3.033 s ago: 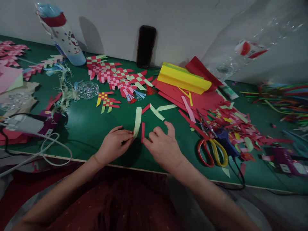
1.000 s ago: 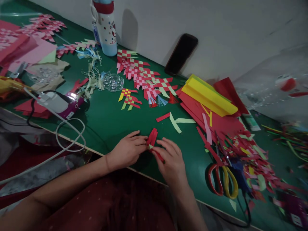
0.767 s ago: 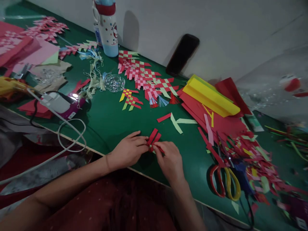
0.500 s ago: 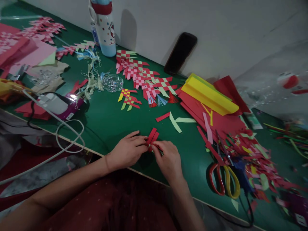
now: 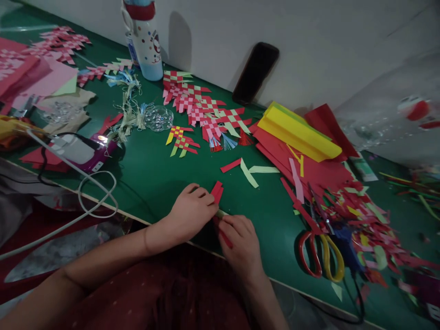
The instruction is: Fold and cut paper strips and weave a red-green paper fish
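Both hands meet at the near edge of the green worktop (image 5: 151, 178). Curled tight, the left hand (image 5: 194, 208) pinches a bundle of folded red paper strips (image 5: 217, 190) flat, probably so they cannot slide apart. The right hand (image 5: 240, 240) is closed around their lower ends. Red-and-yellow-handled scissors (image 5: 321, 256) lie near, to the right.

The strips (image 5: 217, 190) are thin matt red paper, like the woven mats (image 5: 202, 107) farther off and the yellow sheets (image 5: 297, 133) to the right. The table (image 5: 154, 174) has a smooth, matt green top with a pale edge that looks like wood. The scissors (image 5: 322, 256) have glossy plastic handles, the bottle (image 5: 146, 43) is shiny plastic, and the phone (image 5: 256, 73) is glossy black.
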A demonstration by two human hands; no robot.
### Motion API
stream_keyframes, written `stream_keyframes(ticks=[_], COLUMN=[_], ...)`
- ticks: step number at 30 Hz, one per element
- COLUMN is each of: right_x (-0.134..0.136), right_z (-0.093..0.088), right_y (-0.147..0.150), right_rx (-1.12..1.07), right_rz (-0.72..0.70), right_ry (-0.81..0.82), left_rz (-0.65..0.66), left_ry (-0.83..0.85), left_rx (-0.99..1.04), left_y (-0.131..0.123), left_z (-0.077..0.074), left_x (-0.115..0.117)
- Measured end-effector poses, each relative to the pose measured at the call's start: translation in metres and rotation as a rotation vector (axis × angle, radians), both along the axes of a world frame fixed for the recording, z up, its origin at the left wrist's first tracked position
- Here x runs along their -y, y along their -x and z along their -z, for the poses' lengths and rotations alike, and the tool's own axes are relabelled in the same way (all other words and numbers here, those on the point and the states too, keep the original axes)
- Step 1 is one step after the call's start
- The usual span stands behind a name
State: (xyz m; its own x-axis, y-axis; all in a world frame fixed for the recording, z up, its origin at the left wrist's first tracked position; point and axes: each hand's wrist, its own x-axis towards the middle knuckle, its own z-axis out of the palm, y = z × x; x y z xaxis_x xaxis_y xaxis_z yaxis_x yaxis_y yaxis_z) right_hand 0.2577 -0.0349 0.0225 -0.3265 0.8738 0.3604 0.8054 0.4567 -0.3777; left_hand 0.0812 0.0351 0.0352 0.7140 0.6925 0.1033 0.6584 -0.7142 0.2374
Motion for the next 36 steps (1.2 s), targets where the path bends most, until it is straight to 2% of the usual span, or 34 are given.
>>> stream_keyframes(ticks=[6,16,24,36], right_x=[0.006,0.013,0.012,0.013], right_z=[0.005,0.008,0.008,0.01], right_y=[0.002,0.003,0.006,0.005], right_rx=[0.005,0.006,0.002,-0.03], right_rz=[0.019,0.003,0.012,0.038], right_ry=[0.025,0.018,0.046,0.043], left_rz=[-0.048,-0.067,-0.045,-0.049], left_ry=[0.008,-0.021,-0.054,0.02], left_rx=[-0.022,-0.027,-0.004,0.075], left_y=[-0.008,-0.008,-0.008,0.003], left_z=[-0.007,-0.009,-0.007,-0.003], left_x=[-0.002,-0.001,-0.001,0.001])
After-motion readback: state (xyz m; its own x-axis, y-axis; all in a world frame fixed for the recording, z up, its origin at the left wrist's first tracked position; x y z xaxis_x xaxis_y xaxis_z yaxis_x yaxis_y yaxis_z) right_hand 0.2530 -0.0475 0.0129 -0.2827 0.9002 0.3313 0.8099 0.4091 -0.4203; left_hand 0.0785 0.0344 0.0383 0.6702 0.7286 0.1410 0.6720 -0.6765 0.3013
